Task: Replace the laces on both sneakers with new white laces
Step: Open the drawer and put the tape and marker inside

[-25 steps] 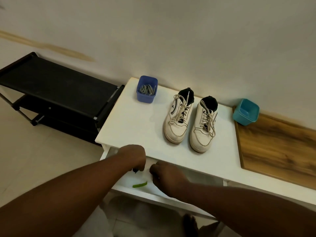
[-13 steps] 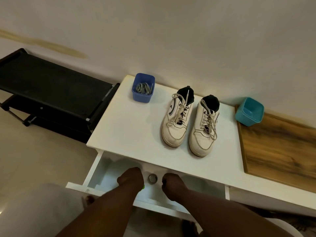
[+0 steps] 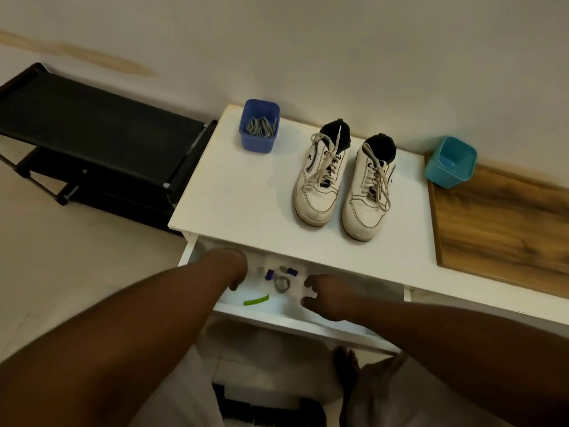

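White table (image 3: 234,192), frame centre: two sneakers (image 3: 345,180). Open drawer (image 3: 277,314) below; left hand (image 3: 237,269) and right hand (image 3: 323,298) inside, fingers loosely curled, holding nothing.

The left hand (image 3: 235,271) reaches into the open drawer (image 3: 295,315), its fingers hidden under the worktop (image 3: 246,204) edge, so its grip cannot be told. The right hand (image 3: 326,298) is blurred; whether it holds anything is unclear. Small bits (image 3: 281,272) at the drawer's back are too small to name. The drawer's rear lies hidden beneath the worktop. The rack (image 3: 92,140) is cut off at the left edge, the board (image 3: 505,223) at the right.
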Demonstrator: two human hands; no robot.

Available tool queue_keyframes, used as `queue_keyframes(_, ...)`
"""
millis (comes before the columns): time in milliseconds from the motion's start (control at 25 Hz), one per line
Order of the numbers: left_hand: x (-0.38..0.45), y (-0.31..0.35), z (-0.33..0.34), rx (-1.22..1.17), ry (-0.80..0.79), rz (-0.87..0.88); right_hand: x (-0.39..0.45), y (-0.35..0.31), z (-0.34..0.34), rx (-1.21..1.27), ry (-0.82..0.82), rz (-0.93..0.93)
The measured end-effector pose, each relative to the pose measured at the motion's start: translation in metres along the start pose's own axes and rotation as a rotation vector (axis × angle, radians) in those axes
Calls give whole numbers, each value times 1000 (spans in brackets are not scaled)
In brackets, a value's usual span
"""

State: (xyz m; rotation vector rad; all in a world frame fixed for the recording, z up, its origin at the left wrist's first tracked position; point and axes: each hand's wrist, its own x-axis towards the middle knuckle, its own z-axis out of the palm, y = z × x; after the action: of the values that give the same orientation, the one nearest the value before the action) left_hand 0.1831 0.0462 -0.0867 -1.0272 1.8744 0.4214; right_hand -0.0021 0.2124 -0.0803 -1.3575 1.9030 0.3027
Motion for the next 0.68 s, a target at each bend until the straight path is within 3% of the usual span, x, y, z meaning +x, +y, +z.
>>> queue_keyframes(160, -53, -3, -6, 175, 17, 63, -45, -4, -2, -257, -51, -112)
queue_keyframes(240, -78, 3, 3, 223, 205, 152, -57, -6, 7, -458, -14, -220)
queue_keyframes(360, -95, 20, 19, 170, 506, 330, -56, -8, 14, -603, 170, -399)
queue_keyframes(480, -90, 33, 26, 317, 769, 440, -52, -5, 15, -646, 315, -411)
queue_keyframes(560, -85, 31, 26, 365, 797, 374, -52, -2, 17, -639, 380, -408)
queue_keyframes(680, -76, 25, 28, 370, 684, 335, -53, 1, 16, -607, 461, -398)
